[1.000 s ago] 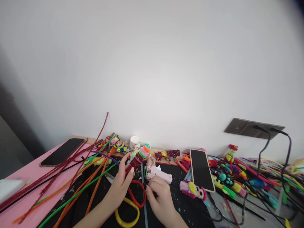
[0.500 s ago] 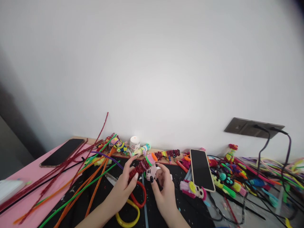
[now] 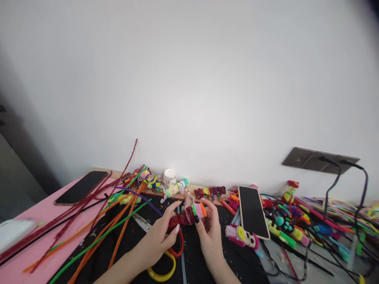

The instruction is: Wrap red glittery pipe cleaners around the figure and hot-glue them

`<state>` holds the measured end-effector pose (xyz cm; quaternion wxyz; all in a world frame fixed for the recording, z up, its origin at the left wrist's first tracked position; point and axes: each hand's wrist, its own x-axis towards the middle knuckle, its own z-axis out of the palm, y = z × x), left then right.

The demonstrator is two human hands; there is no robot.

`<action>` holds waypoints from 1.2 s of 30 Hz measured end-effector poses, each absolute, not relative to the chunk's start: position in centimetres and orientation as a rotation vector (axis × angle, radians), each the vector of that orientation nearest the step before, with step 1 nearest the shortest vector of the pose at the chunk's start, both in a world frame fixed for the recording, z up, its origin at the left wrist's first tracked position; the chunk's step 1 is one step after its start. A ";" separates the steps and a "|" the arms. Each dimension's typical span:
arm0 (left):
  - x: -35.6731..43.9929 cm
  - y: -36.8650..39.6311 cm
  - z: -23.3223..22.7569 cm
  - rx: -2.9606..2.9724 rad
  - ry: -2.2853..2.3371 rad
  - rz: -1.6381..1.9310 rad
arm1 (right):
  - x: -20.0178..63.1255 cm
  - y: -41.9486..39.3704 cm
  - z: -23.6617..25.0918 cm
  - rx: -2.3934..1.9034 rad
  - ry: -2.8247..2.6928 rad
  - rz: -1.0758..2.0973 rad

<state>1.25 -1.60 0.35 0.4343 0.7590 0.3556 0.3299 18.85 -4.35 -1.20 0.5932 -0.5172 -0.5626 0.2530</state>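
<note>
Between my two hands is a pipe-cleaner figure (image 3: 187, 216), dark red with green, pink and orange bands toward its right end. The thumb and fingers of my left hand (image 3: 164, 232) are closed round its dark red end. At the banded end, my right hand (image 3: 209, 225) grips with thumb and fingers. Under my left hand lie scissors (image 3: 162, 272) with yellow and red handles, their blades partly hidden by the hand. A small pale pink object (image 3: 188, 200) shows just behind the figure; its kind is unclear.
Long orange pipe cleaners (image 3: 118, 227) and dark red ones fan out at left. A dark phone (image 3: 81, 188) lies on pink board; another phone (image 3: 253, 213) rests at right beside a pink-and-yellow figure (image 3: 242, 236). A paper cup (image 3: 169, 178) stands by the wall. Cables hang from a socket plate (image 3: 319, 161).
My right hand has closed on the banded end of the figure, which was free of it before. The figure has turned more level and shifted slightly right and down.
</note>
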 end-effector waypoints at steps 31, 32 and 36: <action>1.9 -1.4 -0.8 1.375 0.682 0.762 | 17.9 -4.7 -1.3 -1.115 -1.287 0.787; 1.9 -1.4 -0.8 1.338 0.663 0.762 | 17.8 -4.7 -1.3 -1.124 -1.279 0.796; 2.1 -1.5 -0.4 1.237 0.610 0.749 | 17.7 -4.5 -1.2 -1.120 -1.257 0.857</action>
